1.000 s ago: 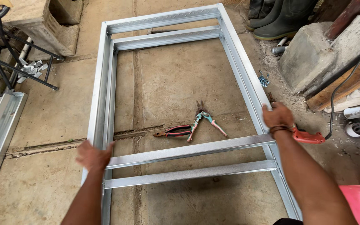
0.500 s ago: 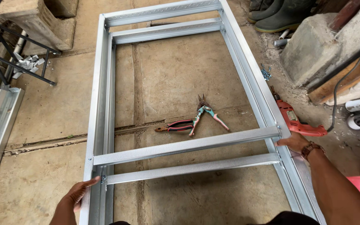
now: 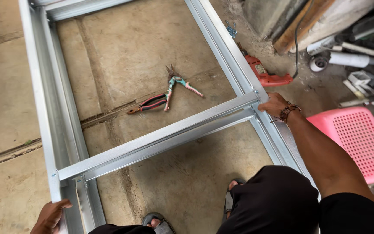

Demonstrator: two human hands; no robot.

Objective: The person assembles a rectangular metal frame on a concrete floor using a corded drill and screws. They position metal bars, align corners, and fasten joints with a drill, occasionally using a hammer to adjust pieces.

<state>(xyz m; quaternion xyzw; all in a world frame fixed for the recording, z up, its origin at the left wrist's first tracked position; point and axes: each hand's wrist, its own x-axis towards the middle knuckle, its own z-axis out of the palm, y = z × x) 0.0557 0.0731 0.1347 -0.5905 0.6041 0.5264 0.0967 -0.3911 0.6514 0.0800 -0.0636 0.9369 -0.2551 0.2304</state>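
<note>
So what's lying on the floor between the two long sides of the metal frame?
In the head view, two hand tools lie on the concrete inside the metal frame: red-handled pliers and teal-and-pink snips, touching each other. The rest is bare floor.

Compared with the earlier pictures, the metal frame (image 3: 152,141) is seen from closer and more steeply, with its far end cut off at the top edge. The left hand (image 3: 50,216), once laid on the near cross rail, is now placed lower on the frame's left side rail, at the near left corner. The right hand (image 3: 273,105), earlier beside the red drill (image 3: 267,73), is now closed on the right side rail where the cross rail meets it. Sandalled feet (image 3: 156,222) and dark shorts (image 3: 273,199) are now brought into view inside the frame's near part, and more of the pink plastic chair (image 3: 360,138) is shown on the right.
</note>
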